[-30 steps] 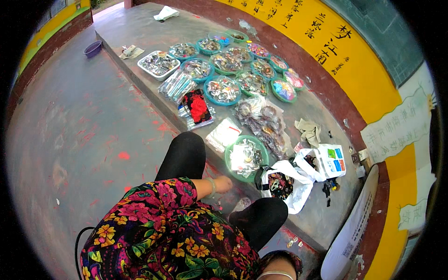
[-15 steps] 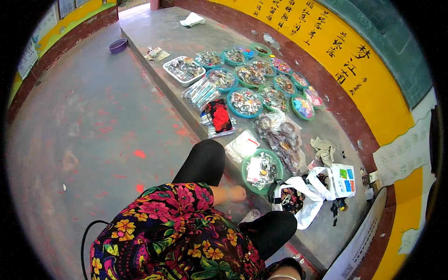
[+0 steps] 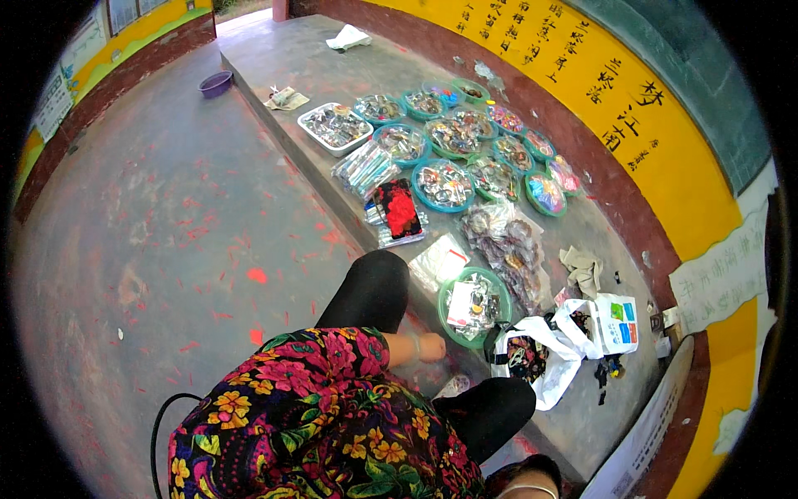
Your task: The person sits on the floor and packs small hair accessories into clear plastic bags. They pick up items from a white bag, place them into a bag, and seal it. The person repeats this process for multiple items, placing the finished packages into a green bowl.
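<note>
Green basket [image 3: 475,309] of small packeted items, standing at the near front edge of the concrete ledge [image 3: 332,58], just above the knee; a white card lies tilted on its contents. One hand [image 3: 431,347] shows past the hem of a floral garment [image 3: 324,424], forearm running roughly level from the left, wrist bent slightly down, fingers loosely curled just short of the basket's lower-left rim; whether they touch the rim or pinch anything cannot be told, nor can it be told for certain which hand it is, though it appears to be the left. The other hand is hidden. The person squats with both knees in black trousers [image 3: 374,287] raised, one on each side of the forearm. Right of the basket, near the ledge's near end, a white plastic bag [image 3: 549,353] lies open over a dark patterned pouch [image 3: 522,356], with a white printed carton [image 3: 617,323] touching it. Behind the basket lie a clear flat packet [image 3: 439,259] and a heap of clear bags [image 3: 509,245]; a crumpled cloth [image 3: 583,268] lies toward the back edge. Farther along the ledge: a red-and-black card [image 3: 397,209], a row of teal baskets [image 3: 445,185] in two lines, and a white tray [image 3: 335,127]. A purple bowl [image 3: 215,82] sits on the floor [image 3: 150,249] beside the ledge's far front corner.
</note>
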`<state>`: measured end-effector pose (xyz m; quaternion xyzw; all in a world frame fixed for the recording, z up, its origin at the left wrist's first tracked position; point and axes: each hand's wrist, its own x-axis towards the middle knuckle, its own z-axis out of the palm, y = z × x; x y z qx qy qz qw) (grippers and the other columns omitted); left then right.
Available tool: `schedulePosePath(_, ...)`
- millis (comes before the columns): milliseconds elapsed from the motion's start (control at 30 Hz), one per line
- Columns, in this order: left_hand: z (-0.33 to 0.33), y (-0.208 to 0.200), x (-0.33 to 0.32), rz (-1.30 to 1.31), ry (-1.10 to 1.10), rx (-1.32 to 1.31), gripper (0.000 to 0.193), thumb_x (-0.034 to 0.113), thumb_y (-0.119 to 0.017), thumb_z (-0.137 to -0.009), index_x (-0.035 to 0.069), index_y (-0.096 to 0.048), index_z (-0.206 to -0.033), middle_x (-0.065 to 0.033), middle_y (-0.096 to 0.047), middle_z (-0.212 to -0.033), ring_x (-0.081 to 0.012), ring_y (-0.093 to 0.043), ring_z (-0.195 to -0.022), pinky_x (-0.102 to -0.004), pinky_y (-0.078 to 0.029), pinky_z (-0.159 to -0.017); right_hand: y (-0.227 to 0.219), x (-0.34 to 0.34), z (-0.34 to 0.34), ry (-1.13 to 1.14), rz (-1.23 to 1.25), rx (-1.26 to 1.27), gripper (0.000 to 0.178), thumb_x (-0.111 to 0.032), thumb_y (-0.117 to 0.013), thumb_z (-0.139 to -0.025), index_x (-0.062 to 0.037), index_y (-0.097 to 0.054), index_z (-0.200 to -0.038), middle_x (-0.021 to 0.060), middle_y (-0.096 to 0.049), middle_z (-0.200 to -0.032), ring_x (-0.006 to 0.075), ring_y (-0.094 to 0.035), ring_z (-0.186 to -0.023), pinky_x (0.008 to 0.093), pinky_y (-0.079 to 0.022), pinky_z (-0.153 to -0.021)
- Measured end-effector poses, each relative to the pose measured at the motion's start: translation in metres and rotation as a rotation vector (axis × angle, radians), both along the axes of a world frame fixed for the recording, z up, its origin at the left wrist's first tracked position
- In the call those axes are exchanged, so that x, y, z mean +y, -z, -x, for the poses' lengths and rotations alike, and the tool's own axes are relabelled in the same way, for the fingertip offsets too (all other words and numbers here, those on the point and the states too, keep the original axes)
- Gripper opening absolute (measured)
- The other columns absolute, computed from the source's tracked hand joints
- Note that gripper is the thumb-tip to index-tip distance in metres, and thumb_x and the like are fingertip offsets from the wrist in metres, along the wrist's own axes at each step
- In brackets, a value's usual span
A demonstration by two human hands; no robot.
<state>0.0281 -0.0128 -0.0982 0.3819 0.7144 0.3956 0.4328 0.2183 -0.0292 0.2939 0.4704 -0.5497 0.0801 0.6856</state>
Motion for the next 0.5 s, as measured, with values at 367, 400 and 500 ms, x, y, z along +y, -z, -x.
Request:
schedulePosePath(367,-0.008,0.04,0.012,-0.084,-0.033,0.117,0.019,0.014,-0.048,-0.071,0.004,-0.061,-0.06,-0.0104,-0.055,-0.051,-0.0211,-0.054,-0.045,-0.0352,-0.042,-0.044,0.026,0.01,-0.004,-0.013,-0.12,0.109,0.036,-0.022,-0.044,-0.089,-0.0021,-0.045,-0.119,0.0128,-0.044,-0.125,0.0293,-0.032,-0.121,0.0441,-0.027,-0.097)
schedulePosePath(400,-0.008,0.041,0.012,-0.09,-0.012,0.156,0.019,0.014,-0.048,-0.07,0.004,-0.061,-0.06,-0.0106,-0.056,-0.052,-0.0215,-0.054,-0.045,-0.0356,-0.042,-0.044,0.019,0.011,-0.002,0.035,-0.142,0.15,0.037,-0.022,-0.043,-0.089,-0.0022,-0.044,-0.12,0.0129,-0.042,-0.127,0.03,-0.03,-0.122,0.0449,-0.026,-0.097)
schedulePosePath(500,-0.006,0.037,0.011,-0.057,0.016,0.181,0.018,0.013,-0.048,-0.069,0.005,-0.062,-0.061,-0.0112,-0.057,-0.054,-0.0226,-0.055,-0.047,-0.0368,-0.044,-0.047,-0.009,0.002,0.01,0.269,-0.076,0.185,0.038,-0.021,-0.041,-0.09,-0.0026,-0.041,-0.123,0.0133,-0.037,-0.132,0.0312,-0.026,-0.125,0.0472,-0.023,-0.099)
